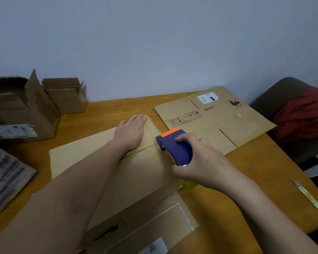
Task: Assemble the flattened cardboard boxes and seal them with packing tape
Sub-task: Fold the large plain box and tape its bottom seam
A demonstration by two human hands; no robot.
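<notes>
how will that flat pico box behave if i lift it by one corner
The flattened PICO box would probably bend along its flap slits and creases rather than stay rigid. It looks thin, so likely light for its area. Pushed, it should slide on the smooth wooden table, not tip.

Open boxes (62, 94) crowding table's (103, 114) left.
</notes>
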